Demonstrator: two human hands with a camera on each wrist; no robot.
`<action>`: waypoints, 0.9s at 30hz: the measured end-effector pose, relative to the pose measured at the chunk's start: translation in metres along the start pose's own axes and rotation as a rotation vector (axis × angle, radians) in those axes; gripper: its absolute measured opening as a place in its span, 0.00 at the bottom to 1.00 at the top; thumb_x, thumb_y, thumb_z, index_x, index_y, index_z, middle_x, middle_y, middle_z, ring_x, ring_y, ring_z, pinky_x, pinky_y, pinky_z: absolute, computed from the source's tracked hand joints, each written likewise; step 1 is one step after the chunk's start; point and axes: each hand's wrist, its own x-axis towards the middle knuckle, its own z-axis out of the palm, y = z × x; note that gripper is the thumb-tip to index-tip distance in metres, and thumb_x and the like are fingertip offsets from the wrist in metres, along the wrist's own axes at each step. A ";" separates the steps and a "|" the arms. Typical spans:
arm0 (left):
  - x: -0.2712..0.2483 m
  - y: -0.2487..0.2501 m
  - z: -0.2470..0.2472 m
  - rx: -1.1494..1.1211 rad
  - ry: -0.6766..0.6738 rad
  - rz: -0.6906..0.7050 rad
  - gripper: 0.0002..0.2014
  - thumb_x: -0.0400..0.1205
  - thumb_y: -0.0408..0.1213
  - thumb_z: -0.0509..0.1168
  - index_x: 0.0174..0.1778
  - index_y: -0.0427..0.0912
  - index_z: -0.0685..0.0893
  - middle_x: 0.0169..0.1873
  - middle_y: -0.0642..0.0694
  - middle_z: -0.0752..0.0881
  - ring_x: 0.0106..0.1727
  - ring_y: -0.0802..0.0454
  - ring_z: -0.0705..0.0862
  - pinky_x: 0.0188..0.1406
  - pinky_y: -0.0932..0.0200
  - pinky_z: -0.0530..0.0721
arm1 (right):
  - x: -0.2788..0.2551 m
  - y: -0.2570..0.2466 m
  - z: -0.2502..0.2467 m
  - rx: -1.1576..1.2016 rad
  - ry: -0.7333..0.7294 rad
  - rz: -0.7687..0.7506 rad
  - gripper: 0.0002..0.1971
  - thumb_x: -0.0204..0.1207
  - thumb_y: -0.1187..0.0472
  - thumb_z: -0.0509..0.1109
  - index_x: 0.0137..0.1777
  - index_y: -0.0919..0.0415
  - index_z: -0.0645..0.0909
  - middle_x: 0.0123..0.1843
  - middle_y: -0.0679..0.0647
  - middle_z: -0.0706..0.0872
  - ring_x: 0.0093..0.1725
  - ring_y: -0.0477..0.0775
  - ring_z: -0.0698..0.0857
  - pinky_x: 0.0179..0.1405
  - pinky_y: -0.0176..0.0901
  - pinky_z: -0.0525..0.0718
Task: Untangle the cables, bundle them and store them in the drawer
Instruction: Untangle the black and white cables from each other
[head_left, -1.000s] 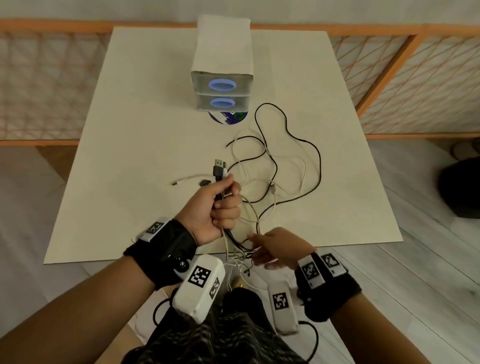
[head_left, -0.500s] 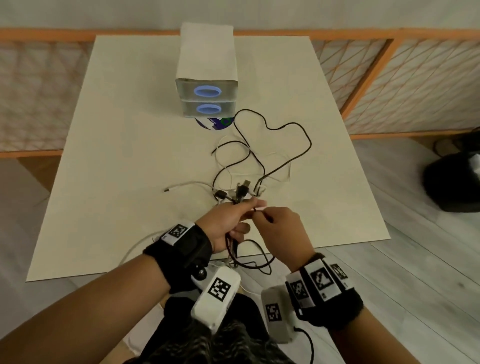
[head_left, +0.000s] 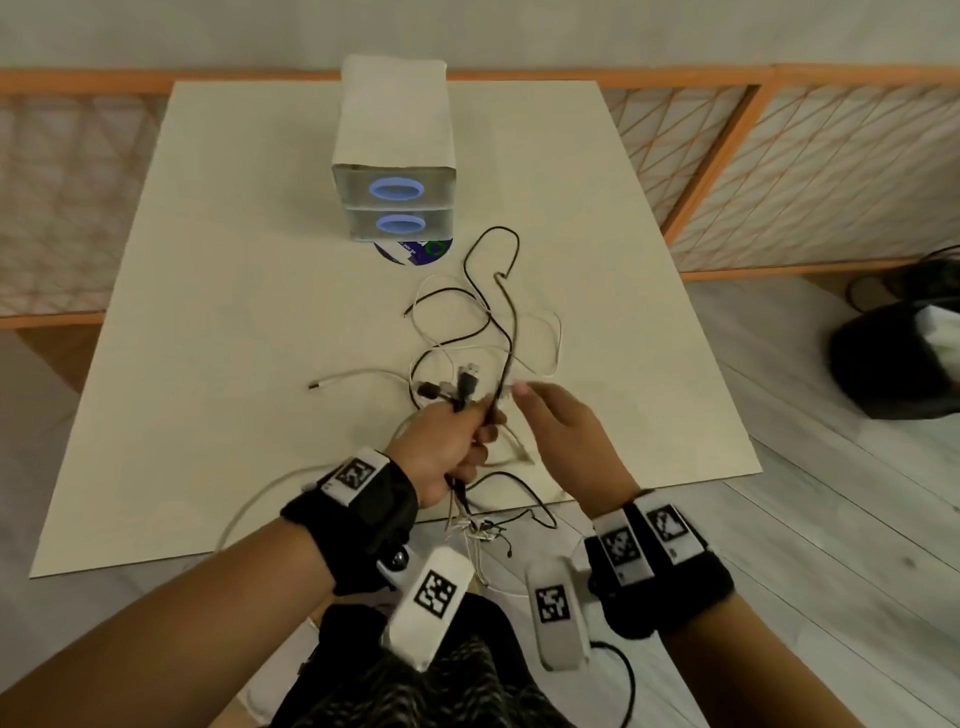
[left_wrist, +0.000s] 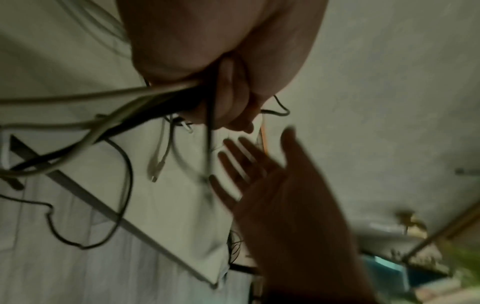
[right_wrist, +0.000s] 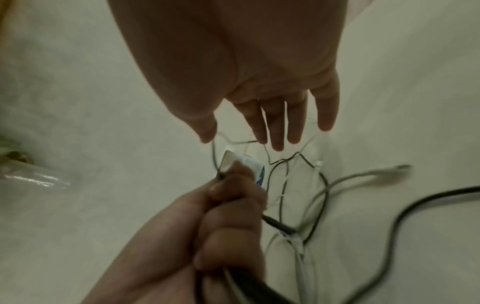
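My left hand (head_left: 457, 441) grips a bundle of black and white cables (head_left: 462, 387) in a fist just above the near part of the table (head_left: 234, 312); plug ends stick out past the knuckles. More loops of the cables (head_left: 493, 312) trail over the table toward the drawer unit (head_left: 395, 208), and loose ends hang off the near edge. My right hand (head_left: 550, 421) hovers just right of the fist with fingers straight and nothing in it. The right wrist view shows the fingers (right_wrist: 275, 123) spread above the fist (right_wrist: 233, 216). In the left wrist view cables (left_wrist: 145, 102) run out of the fist.
The grey two-drawer unit with blue ring handles stands at the table's far middle, both drawers closed, with a disc (head_left: 415, 252) at its foot. An orange-framed railing (head_left: 727, 156) runs behind and to the right. A dark bag (head_left: 893, 358) lies on the floor at right.
My right hand has let go of the cable it was pinching at the fist and opened its fingers. The left hand keeps its grip, and the far black loop has narrowed.
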 end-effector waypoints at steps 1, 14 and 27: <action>-0.002 -0.006 0.003 0.089 0.020 0.012 0.16 0.87 0.45 0.55 0.35 0.42 0.78 0.22 0.51 0.72 0.16 0.60 0.62 0.12 0.67 0.58 | 0.003 -0.006 0.005 -0.017 0.001 -0.028 0.20 0.79 0.45 0.61 0.63 0.58 0.79 0.58 0.49 0.83 0.57 0.45 0.79 0.60 0.40 0.74; -0.009 0.041 -0.029 -0.317 -0.274 0.068 0.21 0.87 0.48 0.49 0.55 0.39 0.83 0.32 0.53 0.88 0.11 0.64 0.59 0.10 0.73 0.54 | -0.046 0.035 -0.002 -0.103 -0.550 -0.060 0.12 0.82 0.65 0.60 0.39 0.56 0.82 0.35 0.53 0.85 0.40 0.49 0.84 0.49 0.41 0.79; -0.026 -0.037 -0.021 0.576 -0.334 0.013 0.18 0.88 0.44 0.51 0.55 0.37 0.83 0.21 0.60 0.85 0.15 0.61 0.61 0.17 0.70 0.59 | 0.004 -0.032 -0.011 0.699 -0.103 0.028 0.11 0.84 0.61 0.57 0.53 0.62 0.81 0.29 0.51 0.76 0.32 0.49 0.78 0.44 0.45 0.80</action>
